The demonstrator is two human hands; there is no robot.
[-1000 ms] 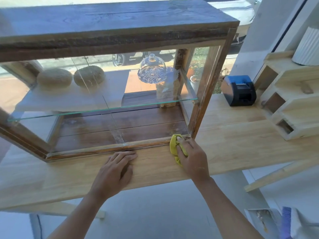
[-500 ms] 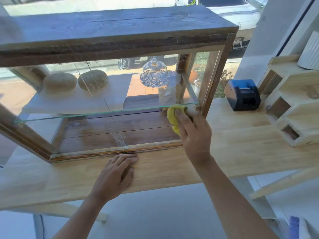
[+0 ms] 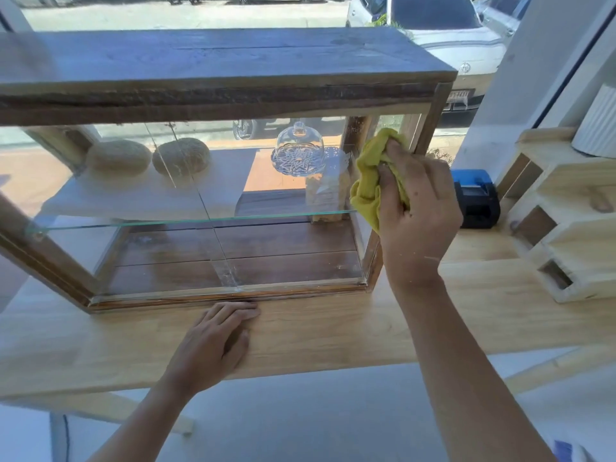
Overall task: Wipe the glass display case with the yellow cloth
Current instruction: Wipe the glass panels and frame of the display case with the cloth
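While the left hand (image 3: 216, 341) rests flat with fingers open on the worktop (image 3: 333, 331) before the glass display case (image 3: 213, 181), the right hand (image 3: 413, 208), fingers bunching the yellow cloth (image 3: 370, 181), rubs the case's upper right front glass, with the leftward panes apparently next.

The right hand (image 3: 416, 208) covers a part of the yellow cloth (image 3: 370, 181), and together they hide the right front post of the display case (image 3: 213, 78), whose left end is cut off by the picture's edge. The black and blue device (image 3: 476, 198) is half hidden behind this hand. The white ribbed object (image 3: 596, 128) is cut off at the right edge.
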